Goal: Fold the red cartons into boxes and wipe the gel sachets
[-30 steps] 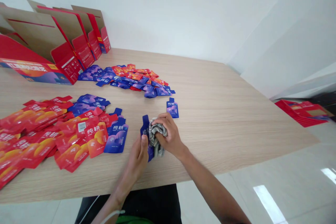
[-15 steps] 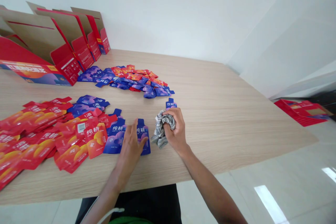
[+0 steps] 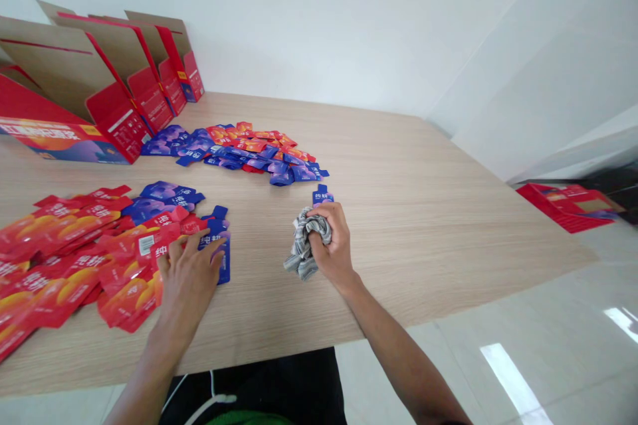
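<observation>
My left hand [image 3: 192,272] is open, fingers spread, over the left side of a blue pouch [image 3: 224,265] and the edge of a pile of red-orange pouches [image 3: 80,279]. Its fingertips reach onto the blue pouch's printed face. A crumpled grey-and-white striped cloth [image 3: 302,252] is bunched in my right hand [image 3: 335,242], the fingers wrapped round it. Just beyond that cloth, the top of another blue pouch [image 3: 322,194] shows on the table; the rest is hidden behind the cloth and hand.
A mixed heap of blue and red pouches [image 3: 259,154] lies across the table's middle. Open red cardboard boxes [image 3: 117,126] stand at the back left against the white wall [image 3: 319,26]. Another red box [image 3: 563,206] is beyond the wooden table's [image 3: 423,212] right edge.
My left hand has moved left, away from the cloth. The blue pouch that was under it no longer lies at that spot. My right hand keeps the cloth in nearly the same place.
</observation>
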Motion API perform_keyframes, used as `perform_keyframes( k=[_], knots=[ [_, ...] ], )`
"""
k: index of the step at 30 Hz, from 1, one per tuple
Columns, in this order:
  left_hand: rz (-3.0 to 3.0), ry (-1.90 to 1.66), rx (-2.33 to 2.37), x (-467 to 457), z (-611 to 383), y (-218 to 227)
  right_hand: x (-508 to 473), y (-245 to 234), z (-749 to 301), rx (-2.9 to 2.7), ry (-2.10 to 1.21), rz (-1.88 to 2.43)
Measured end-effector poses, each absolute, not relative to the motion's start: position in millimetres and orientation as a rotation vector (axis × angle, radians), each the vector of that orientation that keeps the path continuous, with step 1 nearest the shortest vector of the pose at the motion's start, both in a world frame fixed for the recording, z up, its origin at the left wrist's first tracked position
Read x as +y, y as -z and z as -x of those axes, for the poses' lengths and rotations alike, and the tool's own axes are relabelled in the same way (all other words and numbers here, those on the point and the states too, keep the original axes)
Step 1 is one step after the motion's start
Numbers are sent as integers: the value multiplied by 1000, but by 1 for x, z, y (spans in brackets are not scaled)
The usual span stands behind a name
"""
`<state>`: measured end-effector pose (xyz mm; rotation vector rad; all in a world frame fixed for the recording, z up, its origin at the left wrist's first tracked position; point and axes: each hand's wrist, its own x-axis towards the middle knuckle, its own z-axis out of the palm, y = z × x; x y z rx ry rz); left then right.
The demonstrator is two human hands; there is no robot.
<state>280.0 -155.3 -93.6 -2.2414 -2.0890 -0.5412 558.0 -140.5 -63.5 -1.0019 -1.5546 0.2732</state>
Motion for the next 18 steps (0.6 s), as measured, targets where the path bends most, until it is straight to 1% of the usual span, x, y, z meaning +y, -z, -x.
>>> perform_keyframes(
  k=[5,12,18],
  knots=[
    [2196,483,-2084,-160,-268,92,-139,62,-560,-1554,-260,989],
    [2114,551,-2114,-169,-265,84,-138,57,-571,-1471,-208,996],
    [2131,539,-2065,-171,-284,77,-134,52,-583,-1366,-138,1022]
  ],
)
